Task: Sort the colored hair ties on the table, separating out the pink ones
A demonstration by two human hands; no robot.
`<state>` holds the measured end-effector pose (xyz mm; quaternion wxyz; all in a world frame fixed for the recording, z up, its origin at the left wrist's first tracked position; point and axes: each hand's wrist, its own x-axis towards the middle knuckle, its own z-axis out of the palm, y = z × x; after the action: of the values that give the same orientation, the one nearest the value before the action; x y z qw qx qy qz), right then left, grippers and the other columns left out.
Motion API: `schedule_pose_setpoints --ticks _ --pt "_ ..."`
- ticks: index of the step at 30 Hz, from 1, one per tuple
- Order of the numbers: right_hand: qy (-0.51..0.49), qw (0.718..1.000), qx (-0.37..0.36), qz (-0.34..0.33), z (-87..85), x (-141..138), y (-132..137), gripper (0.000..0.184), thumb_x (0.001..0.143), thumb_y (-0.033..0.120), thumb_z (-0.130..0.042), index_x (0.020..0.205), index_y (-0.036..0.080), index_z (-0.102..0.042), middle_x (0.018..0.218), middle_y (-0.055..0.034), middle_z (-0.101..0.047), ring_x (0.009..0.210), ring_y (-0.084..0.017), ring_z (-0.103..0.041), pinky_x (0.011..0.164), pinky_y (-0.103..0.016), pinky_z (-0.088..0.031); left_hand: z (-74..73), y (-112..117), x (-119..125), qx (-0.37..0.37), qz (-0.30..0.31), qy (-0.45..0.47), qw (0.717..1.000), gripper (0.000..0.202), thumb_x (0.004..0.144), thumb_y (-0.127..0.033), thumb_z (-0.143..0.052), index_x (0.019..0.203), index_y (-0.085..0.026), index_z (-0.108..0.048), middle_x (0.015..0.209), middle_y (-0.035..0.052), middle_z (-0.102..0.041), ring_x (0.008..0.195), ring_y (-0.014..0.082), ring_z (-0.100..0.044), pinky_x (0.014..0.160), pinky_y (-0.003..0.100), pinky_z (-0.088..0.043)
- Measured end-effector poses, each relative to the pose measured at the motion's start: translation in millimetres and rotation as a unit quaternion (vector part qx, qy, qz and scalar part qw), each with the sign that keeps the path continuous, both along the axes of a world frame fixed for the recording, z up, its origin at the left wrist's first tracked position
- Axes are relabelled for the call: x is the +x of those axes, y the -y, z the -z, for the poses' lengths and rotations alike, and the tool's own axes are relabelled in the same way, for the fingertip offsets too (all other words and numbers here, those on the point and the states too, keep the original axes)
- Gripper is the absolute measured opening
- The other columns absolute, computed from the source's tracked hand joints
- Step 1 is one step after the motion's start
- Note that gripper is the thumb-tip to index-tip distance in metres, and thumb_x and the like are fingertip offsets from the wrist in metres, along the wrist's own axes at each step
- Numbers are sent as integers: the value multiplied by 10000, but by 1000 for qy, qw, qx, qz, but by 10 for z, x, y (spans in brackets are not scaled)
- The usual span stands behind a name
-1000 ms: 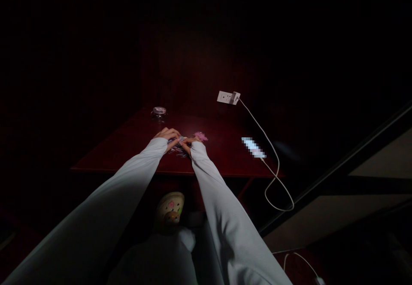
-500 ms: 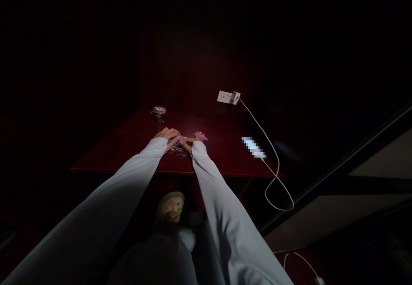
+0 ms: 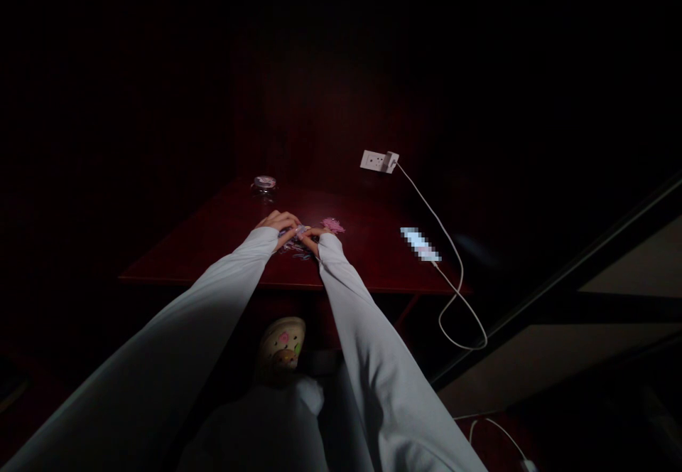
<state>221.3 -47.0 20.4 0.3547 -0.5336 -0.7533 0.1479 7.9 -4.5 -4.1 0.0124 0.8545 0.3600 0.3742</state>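
Both hands meet over a loose pile of small, thin purplish pieces (image 3: 302, 253) near the front of the dark red table (image 3: 213, 262). My left hand (image 3: 279, 223) curls in from the left, its fingers bent and its tips by the pile. From the right, my right hand (image 3: 313, 236) has its fingers pressed together close to the left fingertips. A pale bit shows between the hands, too small and dim to name. Just beyond the right hand lies a small heap of thin pink pieces (image 3: 333, 225).
A clear jar with a lid (image 3: 265, 183) stands at the table's back left. On the right lies a phone with a blurred screen (image 3: 420, 244), its white cable (image 3: 461, 273) running to a wall socket (image 3: 376, 161). Below the table edge shows a decorated clog (image 3: 282, 344).
The hands stay in nearly the same place, with only slight finger movement over the purplish pile. The view has shifted very slightly.
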Motion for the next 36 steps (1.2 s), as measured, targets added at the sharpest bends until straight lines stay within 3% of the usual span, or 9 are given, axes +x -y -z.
schedule_pose_setpoints --ticks 14,20,26,36 --pt "-38 999 -24 -24 9 1 -34 190 983 353 -777 1003 213 -904 926 -23 -829 849 -158 -714 828 -241 -548 93 -179 -13 -11 -11 13 1000 305 1059 -475 -572 1018 -275 -799 1250 44 -779 1028 251 -611 939 391 -537" --pt "-18 1000 -25 -4 5 -11 -38 168 968 320 -792 997 197 -902 899 -37 -837 854 -163 -726 884 -251 -569 149 -268 -36 -21 -8 9 1000 309 1060 -500 -585 1018 -283 -801 1253 38 -776 1032 239 -611 912 369 -540" --pt "5 999 -31 2 -37 -13 18 142 971 305 -795 1006 218 -901 989 -40 -861 944 -180 -754 909 -255 -575 129 -235 -37 -11 8 21 1000 302 1056 -473 -580 986 -281 -803 1229 44 -783 1011 244 -620 942 381 -545" --pt "-7 999 -23 -29 27 29 -24 182 964 333 -776 984 201 -900 910 -43 -843 864 -171 -741 852 -248 -572 67 -157 3 -23 -8 20 1000 296 1022 -473 -590 939 -278 -797 1208 34 -788 991 246 -591 947 381 -543"
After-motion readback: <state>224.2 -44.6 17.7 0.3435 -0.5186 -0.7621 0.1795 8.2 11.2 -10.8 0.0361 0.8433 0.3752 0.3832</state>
